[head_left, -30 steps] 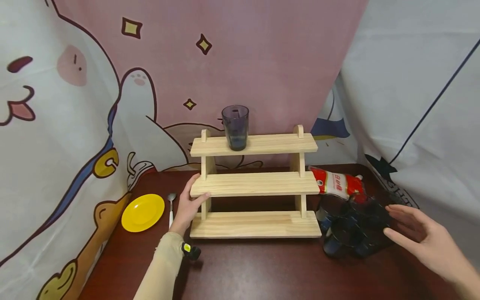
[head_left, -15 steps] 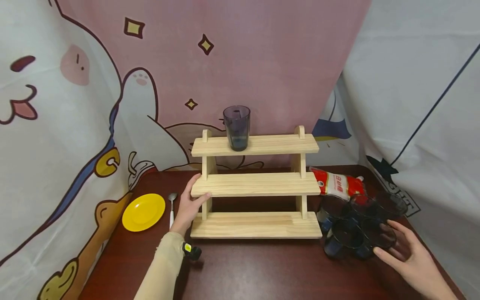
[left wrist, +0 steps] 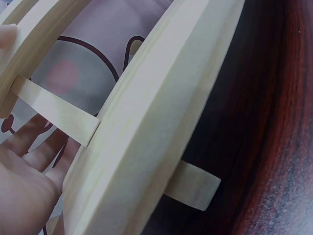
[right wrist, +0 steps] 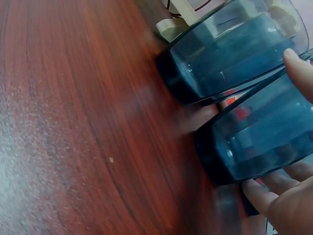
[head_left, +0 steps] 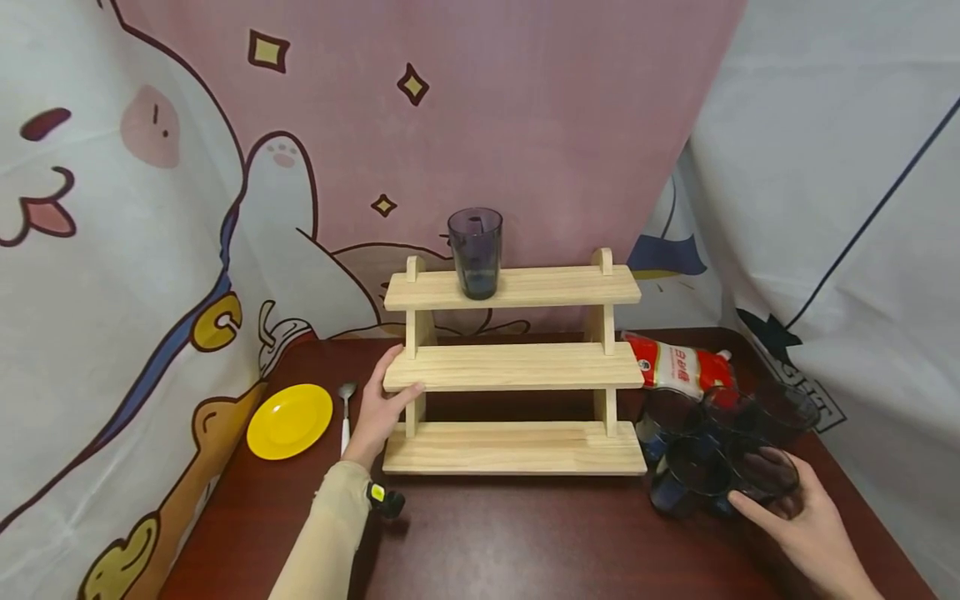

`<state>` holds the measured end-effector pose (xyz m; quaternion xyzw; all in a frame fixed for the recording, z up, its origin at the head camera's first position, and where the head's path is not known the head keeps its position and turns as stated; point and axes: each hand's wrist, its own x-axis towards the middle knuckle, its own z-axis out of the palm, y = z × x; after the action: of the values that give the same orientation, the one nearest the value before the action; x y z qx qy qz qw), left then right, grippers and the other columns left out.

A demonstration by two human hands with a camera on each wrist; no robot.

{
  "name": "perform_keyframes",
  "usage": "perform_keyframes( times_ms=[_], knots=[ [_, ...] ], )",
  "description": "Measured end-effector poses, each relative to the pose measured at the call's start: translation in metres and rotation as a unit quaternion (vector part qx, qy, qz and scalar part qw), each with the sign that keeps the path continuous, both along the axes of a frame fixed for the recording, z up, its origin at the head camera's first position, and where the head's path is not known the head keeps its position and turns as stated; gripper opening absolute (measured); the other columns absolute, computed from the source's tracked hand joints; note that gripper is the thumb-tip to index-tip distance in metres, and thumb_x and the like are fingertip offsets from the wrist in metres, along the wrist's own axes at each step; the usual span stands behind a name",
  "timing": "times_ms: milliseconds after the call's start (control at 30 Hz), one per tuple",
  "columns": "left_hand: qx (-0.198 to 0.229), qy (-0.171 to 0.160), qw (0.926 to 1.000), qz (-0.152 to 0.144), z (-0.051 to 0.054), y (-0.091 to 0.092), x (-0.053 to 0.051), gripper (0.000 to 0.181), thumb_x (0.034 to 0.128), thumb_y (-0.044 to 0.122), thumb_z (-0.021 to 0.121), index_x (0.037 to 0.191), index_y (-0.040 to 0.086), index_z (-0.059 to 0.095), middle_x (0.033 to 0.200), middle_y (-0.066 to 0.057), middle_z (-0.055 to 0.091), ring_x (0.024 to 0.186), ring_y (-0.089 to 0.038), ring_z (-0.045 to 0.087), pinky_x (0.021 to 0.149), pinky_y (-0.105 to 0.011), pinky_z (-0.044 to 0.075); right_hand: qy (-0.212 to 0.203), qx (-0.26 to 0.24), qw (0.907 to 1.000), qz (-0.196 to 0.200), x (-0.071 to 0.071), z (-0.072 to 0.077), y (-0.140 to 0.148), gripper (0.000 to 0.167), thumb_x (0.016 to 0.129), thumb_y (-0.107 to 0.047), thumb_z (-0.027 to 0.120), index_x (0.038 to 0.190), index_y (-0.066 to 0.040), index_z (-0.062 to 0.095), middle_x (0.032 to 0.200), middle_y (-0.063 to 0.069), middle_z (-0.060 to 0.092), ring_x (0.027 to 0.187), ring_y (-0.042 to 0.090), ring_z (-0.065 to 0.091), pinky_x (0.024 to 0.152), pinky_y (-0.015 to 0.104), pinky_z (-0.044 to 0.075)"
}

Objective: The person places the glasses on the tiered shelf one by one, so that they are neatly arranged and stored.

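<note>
At the left end of the wooden three-tier shelf (head_left: 513, 367), my left hand (head_left: 375, 419) grips the middle board, thumb in front and fingers behind; the left wrist view shows that hand (left wrist: 24, 188) beside the boards. My right hand (head_left: 813, 527) is curled round the front right dark glass (head_left: 763, 473) of a cluster on the table. In the right wrist view, the thumb is above this blue-tinted glass (right wrist: 269, 132) and the fingers of the hand (right wrist: 296, 203) lie along its other side. Another glass (right wrist: 234, 54) stands beside it. One tinted glass (head_left: 477, 258) stands upright on the top board.
A red and white bag (head_left: 678, 367) lies behind the cluster, right of the shelf. On the left are a yellow plate (head_left: 289, 422) and a spoon (head_left: 346, 417) with a white handle. Printed cloth (head_left: 555, 125) hangs behind and at both sides of the table (head_left: 525, 542).
My right hand has moved left and down from the right of the cluster onto the front right glass, its fingers closing round it. My left hand has stayed on the shelf.
</note>
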<state>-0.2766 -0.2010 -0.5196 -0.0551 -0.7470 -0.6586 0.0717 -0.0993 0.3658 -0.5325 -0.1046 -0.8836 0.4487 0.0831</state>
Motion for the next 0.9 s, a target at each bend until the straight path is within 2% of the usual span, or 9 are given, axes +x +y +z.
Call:
perform_keyframes(
  times_ms=[67, 167, 267, 400, 567, 700, 733, 800, 900],
  knots=[
    [0.002, 0.001, 1.0000, -0.002, 0.000, 0.000, 0.000, 0.077, 0.0953, 0.014, 0.080, 0.160, 0.030, 0.042, 0.163, -0.001, 0.043, 0.143, -0.026, 0.045, 0.116, -0.051, 0.037, -0.007, -0.013, 0.9998, -0.013, 0.000, -0.001, 0.000, 0.094, 0.092, -0.036, 0.083, 0.161, -0.018, 0.022, 0.140, 0.018, 0.051, 0.101, -0.025, 0.045, 0.076, 0.006, 0.047],
    [0.004, 0.001, 1.0000, -0.005, 0.001, 0.000, 0.000, 0.078, 0.0946, 0.015, 0.081, 0.161, 0.026, 0.041, 0.162, -0.001, 0.044, 0.143, -0.027, 0.045, 0.116, -0.053, 0.037, -0.007, -0.029, 0.9993, -0.023, 0.001, -0.003, 0.001, 0.093, 0.091, -0.034, 0.084, 0.158, -0.025, 0.020, 0.135, 0.001, 0.057, 0.101, -0.025, 0.048, 0.076, 0.006, 0.047],
    [0.005, 0.001, 1.0000, -0.005, 0.001, 0.000, 0.000, 0.078, 0.0944, 0.015, 0.081, 0.161, 0.026, 0.041, 0.161, 0.000, 0.045, 0.142, -0.027, 0.045, 0.116, -0.053, 0.036, -0.006, -0.044, 0.9986, -0.030, 0.001, -0.002, 0.000, 0.091, 0.090, -0.033, 0.085, 0.154, -0.027, 0.020, 0.125, -0.020, 0.057, 0.100, -0.025, 0.051, 0.076, 0.006, 0.048],
    [0.001, -0.003, 1.0000, -0.002, 0.001, 0.000, 0.000, 0.076, 0.0949, 0.016, 0.080, 0.159, 0.033, 0.043, 0.162, -0.001, 0.044, 0.142, -0.027, 0.046, 0.116, -0.052, 0.038, -0.011, -0.066, 0.9967, -0.046, 0.004, -0.001, -0.001, 0.088, 0.089, -0.032, 0.086, 0.149, -0.034, 0.023, 0.116, -0.032, 0.053, 0.098, -0.024, 0.052, 0.075, 0.007, 0.050],
    [-0.006, -0.007, 1.0000, -0.001, 0.000, 0.000, 0.000, 0.076, 0.0950, 0.016, 0.080, 0.159, 0.033, 0.043, 0.162, -0.002, 0.044, 0.142, -0.027, 0.047, 0.115, -0.051, 0.038, -0.009, -0.076, 0.9942, -0.075, 0.010, -0.003, -0.001, 0.084, 0.087, -0.029, 0.089, 0.142, -0.043, 0.026, 0.109, -0.038, 0.053, 0.094, -0.023, 0.053, 0.072, 0.010, 0.052],
    [-0.003, -0.005, 1.0000, -0.003, 0.000, 0.000, 0.000, 0.077, 0.0947, 0.016, 0.081, 0.159, 0.034, 0.043, 0.161, -0.002, 0.045, 0.141, -0.028, 0.048, 0.115, -0.052, 0.039, -0.019, -0.100, 0.9907, -0.091, 0.014, 0.000, 0.003, 0.081, 0.088, -0.027, 0.088, 0.140, -0.046, 0.029, 0.110, -0.034, 0.051, 0.091, -0.020, 0.055, 0.070, 0.013, 0.055],
    [-0.003, -0.005, 1.0000, -0.003, 0.000, -0.001, 0.000, 0.076, 0.0947, 0.016, 0.081, 0.159, 0.035, 0.043, 0.161, -0.002, 0.045, 0.141, -0.028, 0.048, 0.115, -0.052, 0.039, -0.022, -0.117, 0.9885, -0.093, 0.015, 0.002, 0.004, 0.081, 0.088, -0.025, 0.088, 0.139, -0.047, 0.029, 0.111, -0.033, 0.050, 0.091, -0.019, 0.055, 0.071, 0.014, 0.055],
    [0.000, -0.005, 1.0000, -0.002, 0.000, -0.001, 0.000, 0.076, 0.0947, 0.016, 0.081, 0.158, 0.036, 0.044, 0.161, -0.001, 0.046, 0.141, -0.028, 0.048, 0.115, -0.053, 0.039, -0.011, -0.185, 0.9786, -0.089, 0.017, 0.005, 0.006, 0.078, 0.090, -0.017, 0.086, 0.139, -0.047, 0.032, 0.113, -0.029, 0.053, 0.090, -0.015, 0.059, 0.071, 0.015, 0.056],
    [0.002, -0.006, 1.0000, -0.001, 0.001, -0.001, 0.001, 0.076, 0.0949, 0.016, 0.081, 0.157, 0.038, 0.044, 0.160, -0.001, 0.046, 0.140, -0.027, 0.048, 0.114, -0.052, 0.039, 0.053, -0.305, 0.9482, -0.070, 0.021, 0.009, 0.006, 0.076, 0.092, 0.003, 0.078, 0.141, -0.039, 0.038, 0.116, -0.025, 0.062, 0.093, -0.008, 0.066, 0.075, 0.016, 0.057]
  ],
)
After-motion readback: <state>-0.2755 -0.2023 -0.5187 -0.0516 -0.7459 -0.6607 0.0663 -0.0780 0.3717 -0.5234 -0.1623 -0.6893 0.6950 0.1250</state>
